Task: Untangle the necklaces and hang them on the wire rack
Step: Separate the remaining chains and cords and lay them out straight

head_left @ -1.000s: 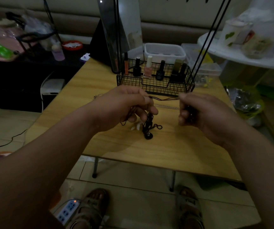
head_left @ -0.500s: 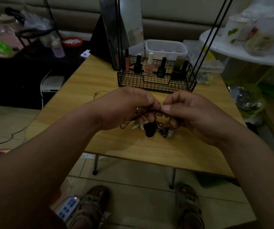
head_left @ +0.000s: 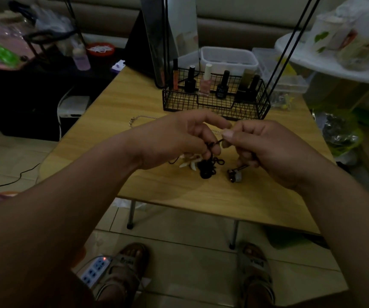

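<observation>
Above the middle of the wooden table, my left hand and my right hand meet and both pinch the same black cord. Below them a tangle of black cord necklaces hangs onto the table, with a white shell-like pendant at its left and a small dark metal pendant at its right. A thin silver chain necklace lies on the table behind my left hand. The black wire rack stands at the table's far side, its thin uprights rising out of view.
Several nail polish bottles stand in the rack's basket. A white plastic box sits behind it. A white round shelf with jars is at the right. A power strip and my sandalled feet are on the tiled floor.
My hands came together from apart: the right hand moved left to the left hand and now pinches the cord there. The small metal pendant now lies on the table.
</observation>
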A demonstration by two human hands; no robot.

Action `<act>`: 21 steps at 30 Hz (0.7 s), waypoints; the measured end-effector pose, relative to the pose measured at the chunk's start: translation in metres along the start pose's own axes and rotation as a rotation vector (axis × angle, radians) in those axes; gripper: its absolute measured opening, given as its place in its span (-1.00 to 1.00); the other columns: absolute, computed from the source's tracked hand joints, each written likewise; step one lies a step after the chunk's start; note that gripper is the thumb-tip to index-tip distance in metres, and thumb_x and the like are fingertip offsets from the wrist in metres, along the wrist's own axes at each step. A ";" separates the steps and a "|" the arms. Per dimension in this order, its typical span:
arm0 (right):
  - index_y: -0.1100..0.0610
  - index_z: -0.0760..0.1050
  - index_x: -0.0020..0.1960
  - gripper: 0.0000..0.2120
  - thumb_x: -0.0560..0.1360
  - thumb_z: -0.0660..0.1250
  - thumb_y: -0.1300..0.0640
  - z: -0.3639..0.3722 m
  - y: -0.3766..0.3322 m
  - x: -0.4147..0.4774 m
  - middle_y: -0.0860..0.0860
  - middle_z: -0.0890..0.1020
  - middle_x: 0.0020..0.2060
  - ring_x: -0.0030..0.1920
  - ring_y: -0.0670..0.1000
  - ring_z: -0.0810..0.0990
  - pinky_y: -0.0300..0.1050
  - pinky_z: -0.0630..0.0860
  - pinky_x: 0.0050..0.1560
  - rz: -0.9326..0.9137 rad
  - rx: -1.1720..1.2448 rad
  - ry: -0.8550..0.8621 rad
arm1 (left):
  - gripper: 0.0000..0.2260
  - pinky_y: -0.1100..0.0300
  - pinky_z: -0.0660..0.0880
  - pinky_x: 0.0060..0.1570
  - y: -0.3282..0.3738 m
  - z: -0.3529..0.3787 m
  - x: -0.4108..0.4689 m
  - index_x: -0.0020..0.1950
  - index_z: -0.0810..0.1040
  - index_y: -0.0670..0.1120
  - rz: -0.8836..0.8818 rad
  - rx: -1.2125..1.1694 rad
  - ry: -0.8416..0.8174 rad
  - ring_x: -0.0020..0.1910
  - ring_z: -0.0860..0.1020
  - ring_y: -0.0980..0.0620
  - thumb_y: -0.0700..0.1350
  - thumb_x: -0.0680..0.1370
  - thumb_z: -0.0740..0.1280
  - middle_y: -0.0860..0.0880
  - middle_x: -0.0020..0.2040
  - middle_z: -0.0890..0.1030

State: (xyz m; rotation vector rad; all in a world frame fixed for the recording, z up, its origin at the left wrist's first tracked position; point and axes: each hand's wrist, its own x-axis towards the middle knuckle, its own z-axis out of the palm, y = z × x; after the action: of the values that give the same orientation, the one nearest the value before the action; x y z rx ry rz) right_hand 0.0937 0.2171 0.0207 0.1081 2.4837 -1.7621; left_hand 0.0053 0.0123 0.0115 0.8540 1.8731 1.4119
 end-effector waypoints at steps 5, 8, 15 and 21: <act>0.21 0.58 -0.02 -0.71 0.67 0.28 -0.02 0.002 0.002 0.002 -0.03 0.40 -0.45 -0.49 -0.09 0.31 -0.19 0.47 -0.42 0.044 0.043 0.061 | -0.53 0.31 0.52 -0.15 0.001 0.001 0.000 0.42 0.51 -0.05 0.003 0.057 0.030 -0.09 0.65 0.00 -0.45 0.60 0.25 -0.13 0.00 0.74; 0.14 0.53 -0.06 -0.72 0.68 0.25 -0.04 0.001 0.002 0.003 -0.05 0.41 -0.44 -0.48 -0.10 0.30 -0.19 0.35 -0.45 0.045 0.095 0.073 | -0.56 0.19 0.54 -0.14 0.002 0.000 -0.001 0.45 0.49 -0.03 0.001 0.086 0.014 -0.13 0.63 -0.07 -0.33 0.60 0.35 -0.18 0.00 0.72; 0.04 0.44 -0.24 -0.73 0.60 0.36 0.01 -0.013 -0.004 0.006 -0.03 0.22 -0.44 -0.49 -0.09 0.15 -0.23 0.10 -0.52 -0.044 0.436 0.113 | -0.81 0.02 0.50 -0.18 -0.002 0.002 -0.004 0.27 0.61 -0.05 -0.030 0.189 0.001 -0.21 0.59 -0.09 -0.21 0.68 0.33 -0.17 -0.10 0.72; 0.12 0.54 -0.11 -0.79 0.63 0.33 0.01 -0.021 -0.003 0.006 -0.07 0.21 -0.52 -0.55 -0.12 0.14 -0.26 0.11 -0.57 -0.063 0.544 0.135 | -0.72 0.09 0.40 -0.22 0.003 -0.001 -0.008 0.19 0.63 -0.18 -0.089 0.149 -0.069 -0.20 0.58 -0.06 -0.24 0.73 0.12 -0.11 0.04 0.76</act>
State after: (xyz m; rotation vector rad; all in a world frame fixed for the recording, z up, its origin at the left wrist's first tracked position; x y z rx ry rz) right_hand 0.0866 0.2359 0.0298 0.1929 2.0301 -2.4853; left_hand 0.0095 0.0056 0.0153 0.8680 1.9572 1.1863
